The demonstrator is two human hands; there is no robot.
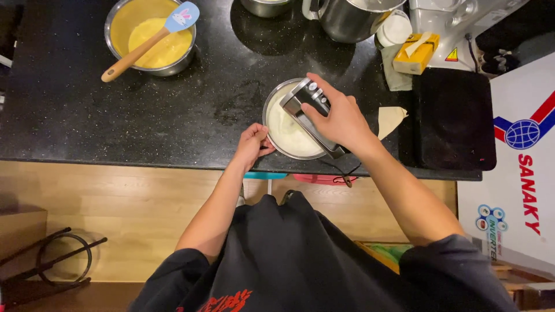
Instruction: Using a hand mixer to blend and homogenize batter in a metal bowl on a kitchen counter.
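On the near edge of the black speckled countertop (pixel 115 115), head view: small steel bowl (pixel 272 110) holding pale cream, sitting just in front of the person's body. Right hand (pixel 341 118) comes in from the right, forearm angled up-left across the counter edge, palm down, fingers wrapped over the top of a black-and-silver hand mixer (pixel 309 107). Mixer body lies across the bowl, tilted, its lower end past the bowl's near-right rim; beaters hidden, cord hangs off the counter edge. Left hand (pixel 252 144) reaches from below, forearm nearly straight up the frame, fingers curled, pinching the bowl's near-left rim. Both hands grasping, neither loose.

Far left: larger steel bowl (pixel 115 49) with yellow batter, a spatula (pixel 150 40) resting in it, wooden handle pointing near-left over the rim, light blue head on the far side. Well apart from the small bowl. Far centre: steel pot (pixel 347 20) and another metal vessel, partly cut off. Far right: yellow box (pixel 416 53), white cup (pixel 396 28), a piece of beige paper (pixel 390 118) just right of the wrist, black flat appliance (pixel 454 118) beyond that. Wooden floor below the counter; dark shirt fills bottom of frame.
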